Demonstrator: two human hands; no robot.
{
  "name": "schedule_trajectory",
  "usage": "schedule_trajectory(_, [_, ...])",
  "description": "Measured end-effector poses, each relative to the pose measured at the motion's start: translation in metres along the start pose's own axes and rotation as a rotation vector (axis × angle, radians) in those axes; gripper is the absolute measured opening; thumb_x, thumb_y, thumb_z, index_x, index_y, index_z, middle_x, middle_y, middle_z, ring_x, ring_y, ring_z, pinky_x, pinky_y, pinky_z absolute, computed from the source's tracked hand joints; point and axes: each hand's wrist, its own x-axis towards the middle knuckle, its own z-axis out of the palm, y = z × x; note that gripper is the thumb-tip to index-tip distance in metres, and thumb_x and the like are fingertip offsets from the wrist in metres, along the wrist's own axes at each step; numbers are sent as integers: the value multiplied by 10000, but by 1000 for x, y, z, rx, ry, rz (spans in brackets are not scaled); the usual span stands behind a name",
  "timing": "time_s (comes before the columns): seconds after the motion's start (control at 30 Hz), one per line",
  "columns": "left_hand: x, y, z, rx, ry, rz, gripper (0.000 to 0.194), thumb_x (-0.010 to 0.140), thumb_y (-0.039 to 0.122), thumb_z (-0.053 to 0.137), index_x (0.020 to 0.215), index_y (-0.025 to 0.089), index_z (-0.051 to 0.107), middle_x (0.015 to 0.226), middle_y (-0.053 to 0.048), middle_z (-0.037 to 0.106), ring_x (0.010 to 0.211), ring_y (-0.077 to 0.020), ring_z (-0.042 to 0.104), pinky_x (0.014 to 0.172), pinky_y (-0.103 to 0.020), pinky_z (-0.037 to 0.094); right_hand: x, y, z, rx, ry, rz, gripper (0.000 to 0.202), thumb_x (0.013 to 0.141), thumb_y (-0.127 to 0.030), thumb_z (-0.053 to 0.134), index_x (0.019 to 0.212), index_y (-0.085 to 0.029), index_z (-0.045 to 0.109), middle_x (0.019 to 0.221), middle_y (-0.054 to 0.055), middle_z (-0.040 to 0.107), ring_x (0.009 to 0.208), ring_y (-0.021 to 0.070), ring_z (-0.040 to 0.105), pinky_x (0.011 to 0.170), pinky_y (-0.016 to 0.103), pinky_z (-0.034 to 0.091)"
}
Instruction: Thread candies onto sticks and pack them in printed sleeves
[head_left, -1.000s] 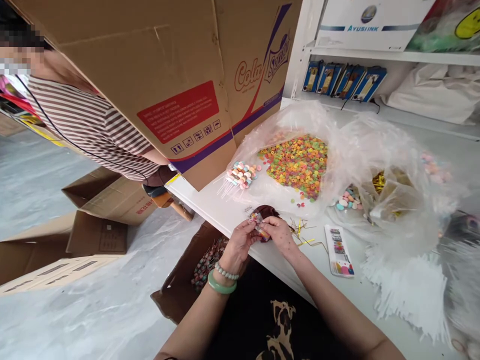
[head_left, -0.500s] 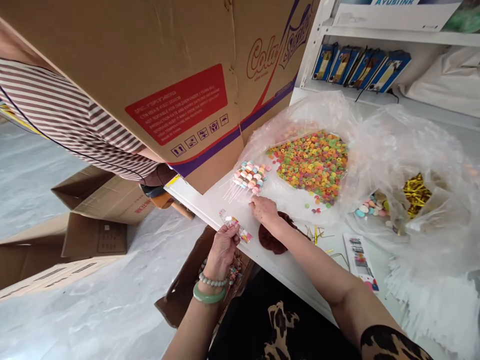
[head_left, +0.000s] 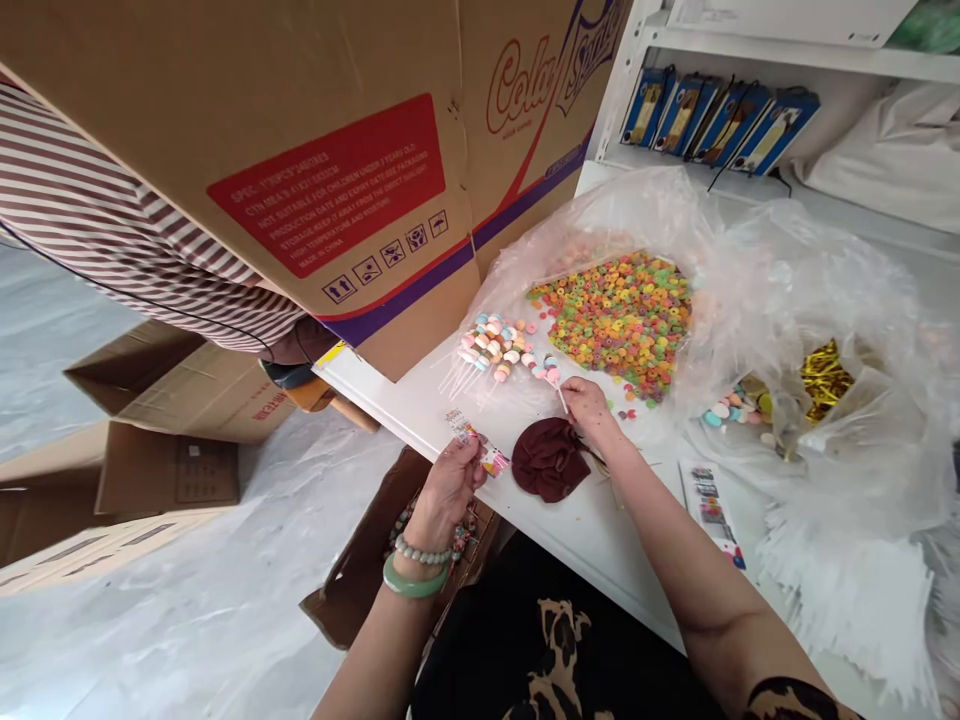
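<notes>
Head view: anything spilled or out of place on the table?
Mildly: a few loose coloured rings lie apart from the main pile, near the right hand, like strays. The crumpled dark-red cloth also looks odd among the small pieces.

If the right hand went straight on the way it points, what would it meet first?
Beyond the candy stick in its fingertips, the right hand would probably meet the bunch of candy sticks. Its height above the table is unclear, so it might pass over them.

A smooth pale-green round bangle (head_left: 412,587) beside a greyish round-bead bracelet (head_left: 422,554); right of the bangle, a black cloth garment (head_left: 472,640) with tan, dark-spotted patches (head_left: 556,655).
</notes>
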Motion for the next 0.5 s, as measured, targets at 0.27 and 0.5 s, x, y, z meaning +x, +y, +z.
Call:
schedule_trajectory(0.27, [-4, 5, 14, -18, 22, 4, 216, 713, 202, 775, 788, 136, 583, 616, 21, 604, 452, -106, 564, 460, -235, 476, -37, 8, -22, 852, -270, 294, 217, 620, -194, 712, 646, -179, 497, 494, -79, 410, 388, 30, 286, 360, 167, 153])
schedule_trajectory(0.5, [-4, 9, 22, -51, 75, -12, 130, 747, 151, 743, 817, 127, 636, 705, -6, 658, 497, -83, 556, 455, -208, 455, -78, 36, -31, 1102, -508, 338, 165, 738, -248, 722, 783, -168, 585, 477, -122, 295, 362, 16, 143, 358, 154, 156])
